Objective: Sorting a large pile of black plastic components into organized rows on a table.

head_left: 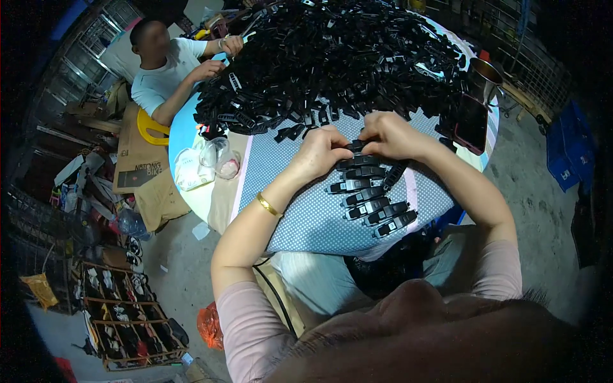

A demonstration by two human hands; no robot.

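Note:
My left hand [324, 150] and my right hand [391, 137] meet near the middle of the table. Their fingers pinch a small black plastic part [357, 146] from both sides; its exact kind is too small to make out. Below my hands, several similar black plastic pieces [363, 173] lie side by side in a slanting row on the patterned cloth [306, 220]. One more dark piece [394, 174] lies at an angle right of the row. Beyond my fingers rises a large heap of black plastic pieces [338, 60].
Across the table at left, a person [166, 67] handles something at the heap's edge. A phone [471, 121] and a metal cup [485, 75] are at the right. Clear plastic containers [220, 156] stand at the left edge. A blue crate [571, 145] sits on the floor.

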